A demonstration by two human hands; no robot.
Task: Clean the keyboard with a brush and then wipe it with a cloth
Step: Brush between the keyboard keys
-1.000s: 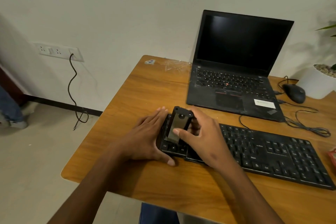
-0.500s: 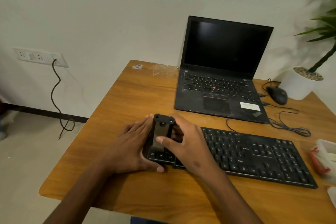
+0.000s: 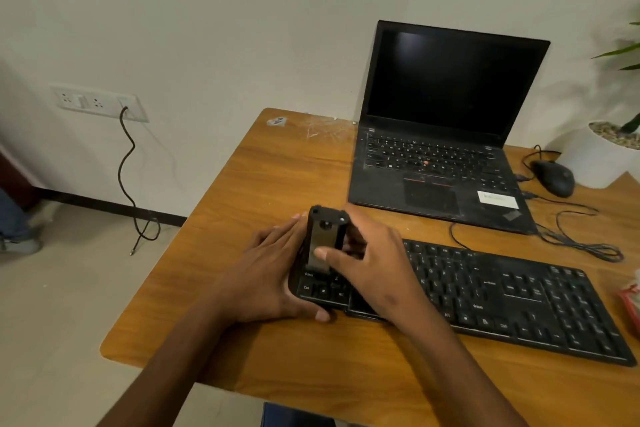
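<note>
While the left hand lies flat steadying the keyboard, the right hand grips the brush upright on its leftmost keys.

plant cut off R edge | red item cut off | brush bristles hidden

wall: plain off-white, dark skirting at 9 o'clock
socket plate: 10 o'clock, black cord hanging
floor: pale, 8 o'clock
table: wood-grain, centre

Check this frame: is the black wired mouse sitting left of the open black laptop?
No, the black wired mouse sits right of the open black laptop, near the white pot.
</note>
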